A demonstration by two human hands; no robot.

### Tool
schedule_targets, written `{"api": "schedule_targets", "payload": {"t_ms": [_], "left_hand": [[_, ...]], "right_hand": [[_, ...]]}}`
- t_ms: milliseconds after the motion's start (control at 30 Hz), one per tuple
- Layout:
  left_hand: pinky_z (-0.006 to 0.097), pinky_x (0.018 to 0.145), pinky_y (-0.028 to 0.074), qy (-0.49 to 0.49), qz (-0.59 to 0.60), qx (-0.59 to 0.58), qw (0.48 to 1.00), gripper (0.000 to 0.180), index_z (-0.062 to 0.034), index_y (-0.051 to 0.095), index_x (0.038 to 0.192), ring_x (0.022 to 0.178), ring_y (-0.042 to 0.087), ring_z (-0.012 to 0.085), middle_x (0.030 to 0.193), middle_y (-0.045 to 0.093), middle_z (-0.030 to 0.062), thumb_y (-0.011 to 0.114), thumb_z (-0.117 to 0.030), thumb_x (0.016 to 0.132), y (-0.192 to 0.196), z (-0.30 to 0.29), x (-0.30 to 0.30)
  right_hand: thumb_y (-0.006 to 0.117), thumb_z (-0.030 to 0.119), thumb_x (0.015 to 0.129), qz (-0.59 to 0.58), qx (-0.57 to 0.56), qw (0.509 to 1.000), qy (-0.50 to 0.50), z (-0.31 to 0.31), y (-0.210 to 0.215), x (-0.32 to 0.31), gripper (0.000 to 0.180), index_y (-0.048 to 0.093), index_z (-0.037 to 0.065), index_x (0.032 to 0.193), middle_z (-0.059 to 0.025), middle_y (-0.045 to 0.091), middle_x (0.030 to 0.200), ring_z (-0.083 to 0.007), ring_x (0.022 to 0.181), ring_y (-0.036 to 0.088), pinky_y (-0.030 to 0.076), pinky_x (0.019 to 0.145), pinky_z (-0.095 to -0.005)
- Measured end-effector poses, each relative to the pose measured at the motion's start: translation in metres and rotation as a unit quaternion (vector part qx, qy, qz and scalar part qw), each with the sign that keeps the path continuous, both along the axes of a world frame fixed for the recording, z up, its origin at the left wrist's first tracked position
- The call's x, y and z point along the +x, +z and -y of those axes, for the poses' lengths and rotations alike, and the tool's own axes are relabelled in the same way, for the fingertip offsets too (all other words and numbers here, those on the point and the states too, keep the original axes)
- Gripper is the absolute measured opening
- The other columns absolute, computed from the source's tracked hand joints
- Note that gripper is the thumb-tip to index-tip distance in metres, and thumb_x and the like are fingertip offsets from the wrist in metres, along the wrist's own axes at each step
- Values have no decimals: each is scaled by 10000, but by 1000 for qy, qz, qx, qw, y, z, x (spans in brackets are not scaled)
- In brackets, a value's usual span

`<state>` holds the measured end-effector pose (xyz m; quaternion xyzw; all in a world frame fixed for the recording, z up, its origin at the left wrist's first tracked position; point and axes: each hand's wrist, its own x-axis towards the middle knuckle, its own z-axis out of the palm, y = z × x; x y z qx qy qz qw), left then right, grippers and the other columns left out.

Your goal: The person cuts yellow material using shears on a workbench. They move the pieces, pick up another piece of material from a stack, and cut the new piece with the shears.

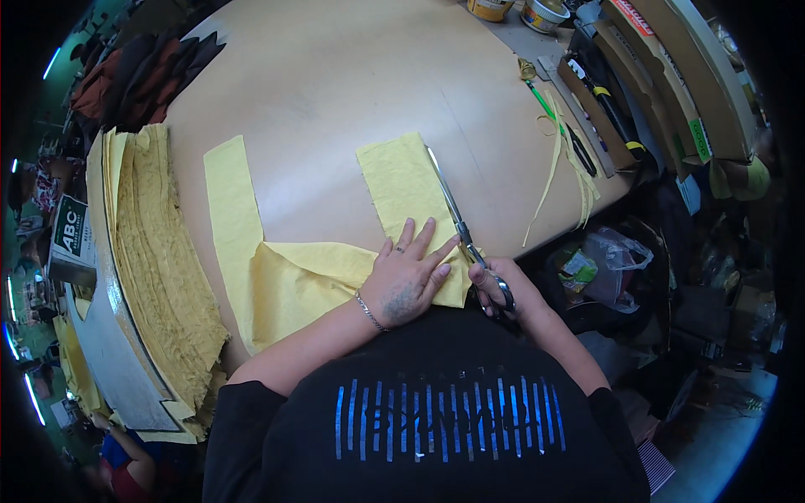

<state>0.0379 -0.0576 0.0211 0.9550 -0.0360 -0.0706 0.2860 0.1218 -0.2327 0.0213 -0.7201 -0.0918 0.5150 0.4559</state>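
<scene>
A long piece of yellow fabric point(394, 176) lies on the tan table, its right end laid flat and the rest folded and bunched toward the left. My left hand point(407, 281) rests palm down on that flat end, fingers spread, with a ring and a bracelet showing. In my right hand point(507, 289) I grip a pair of scissors point(457, 214) by the dark handles. Their long metal blades point away from me along the fabric's right edge and look nearly together. Part of the handles is hidden by my fingers.
A thick stack of yellow fabric point(155, 268) stands at the left edge. Dark and rust cloth point(138, 80) is heaped at the far left. Thin yellow offcuts point(558, 159) hang at the table's right edge beside cardboard trays point(587, 109). Two tubs point(545, 12) stand far right.
</scene>
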Motion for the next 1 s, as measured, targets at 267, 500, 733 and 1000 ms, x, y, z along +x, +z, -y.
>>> {"api": "schedule_targets", "payload": {"t_ms": [267,500,733,1000], "left_hand": [[511,926,269,-3,0,8,1000,410,-149,369,1274,1187,262,454,1305,293,221,328,-288,890,0,1,-1],[517,921,275,-19,-18,10,1000,419,-144,368,1271,1193,266,444,1316,282,214,328,-317,892,6,2,-4],[508,908,298,-25,-10,1,1000,407,-87,428,1216,1180,279,453,1307,295,217,348,-312,886,8,0,-4],[504,907,308,-28,-8,0,1000,408,-80,442,1202,1170,295,456,1300,303,224,350,-320,885,4,-2,-5]], "right_hand": [[490,682,662,13,-30,999,1,-1,3,-2,664,479,18,692,1,429,450,-78,369,459,356,336,-202],[441,724,649,-8,-20,1000,12,-13,2,13,736,500,4,795,-14,447,505,-87,406,460,379,366,-216],[435,725,649,-11,-17,1000,-4,-18,-3,14,732,507,9,781,-9,445,503,-79,398,452,372,358,-203],[447,689,682,27,-59,998,-4,-19,-3,10,686,509,9,746,10,420,465,-63,361,424,355,335,-188]]}}
